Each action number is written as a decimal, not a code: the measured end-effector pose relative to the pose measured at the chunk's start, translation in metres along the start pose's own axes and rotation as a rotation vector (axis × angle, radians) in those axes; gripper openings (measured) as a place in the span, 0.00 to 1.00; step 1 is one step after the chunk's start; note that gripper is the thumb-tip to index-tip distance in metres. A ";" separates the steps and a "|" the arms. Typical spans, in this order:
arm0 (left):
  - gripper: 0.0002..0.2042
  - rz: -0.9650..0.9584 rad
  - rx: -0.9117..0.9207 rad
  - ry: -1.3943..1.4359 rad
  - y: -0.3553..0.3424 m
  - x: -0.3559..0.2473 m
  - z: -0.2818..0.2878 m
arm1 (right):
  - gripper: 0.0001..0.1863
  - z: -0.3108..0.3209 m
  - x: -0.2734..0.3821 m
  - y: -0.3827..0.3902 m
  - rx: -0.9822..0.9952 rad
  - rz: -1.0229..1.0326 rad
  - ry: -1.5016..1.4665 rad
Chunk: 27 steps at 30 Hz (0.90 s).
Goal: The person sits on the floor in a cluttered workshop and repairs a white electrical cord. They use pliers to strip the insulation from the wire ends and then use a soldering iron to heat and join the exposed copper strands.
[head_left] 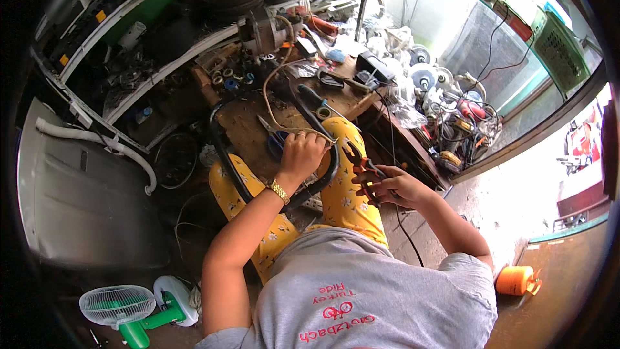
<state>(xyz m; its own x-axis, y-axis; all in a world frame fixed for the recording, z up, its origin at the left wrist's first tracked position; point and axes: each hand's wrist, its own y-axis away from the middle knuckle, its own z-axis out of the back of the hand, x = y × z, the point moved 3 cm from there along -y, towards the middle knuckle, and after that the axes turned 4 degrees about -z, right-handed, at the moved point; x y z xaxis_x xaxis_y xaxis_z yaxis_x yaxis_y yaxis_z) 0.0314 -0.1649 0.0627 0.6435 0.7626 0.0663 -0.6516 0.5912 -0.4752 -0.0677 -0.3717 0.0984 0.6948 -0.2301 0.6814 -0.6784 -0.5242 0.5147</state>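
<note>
My left hand [302,155] is closed round a beige cable [268,100], whose end sticks out past my fingers above my knee. The cable runs up from there toward a motor [261,33] at the back of the workbench. In my right hand [397,187] is a pair of pliers [363,163] with orange and black handles. The pliers' jaws stand apart, a little to the right of the cable end and not touching it. A black tubular frame [223,139] curves round my left hand. Scissors [274,139] with blue handles lie beyond my left hand.
On the wooden workbench [242,119] are a screwdriver [310,95], tape rolls and small parts. Clear bags, wheel-like parts and tangled wires [465,132] pile up at right. A grey metal panel [84,187] stands at left, with a green fan [119,307] below it. An orange canister [516,280] sits right.
</note>
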 end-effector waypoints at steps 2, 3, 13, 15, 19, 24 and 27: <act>0.12 -0.001 0.017 0.060 -0.002 -0.006 -0.005 | 0.26 0.009 -0.010 -0.001 0.017 -0.042 -0.039; 0.12 -0.001 0.024 0.081 -0.003 -0.006 -0.004 | 0.26 0.009 -0.012 -0.002 0.036 -0.055 -0.075; 0.11 0.161 -0.011 0.897 0.055 0.012 0.086 | 0.24 -0.015 0.053 -0.012 -0.069 0.612 0.914; 0.09 0.241 0.029 0.865 0.071 0.019 0.093 | 0.24 -0.041 0.083 -0.018 -0.077 0.683 1.379; 0.10 0.267 -0.071 0.769 0.079 0.020 0.110 | 0.23 -0.076 0.102 -0.044 0.088 0.878 1.776; 0.11 0.238 -0.102 0.620 0.084 0.015 0.123 | 0.24 -0.108 0.110 -0.061 0.270 0.950 2.016; 0.12 0.245 -0.078 0.565 0.087 0.017 0.127 | 0.25 -0.120 0.111 -0.064 0.316 0.947 2.132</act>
<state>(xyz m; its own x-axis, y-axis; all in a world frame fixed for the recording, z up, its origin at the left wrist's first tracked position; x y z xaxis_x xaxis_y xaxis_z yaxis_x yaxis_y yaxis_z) -0.0657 -0.0673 0.1343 0.6063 0.6038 -0.5175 -0.7896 0.3797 -0.4821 0.0244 -0.2658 0.2035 -0.9341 0.3480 0.0790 -0.3534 -0.9329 -0.0687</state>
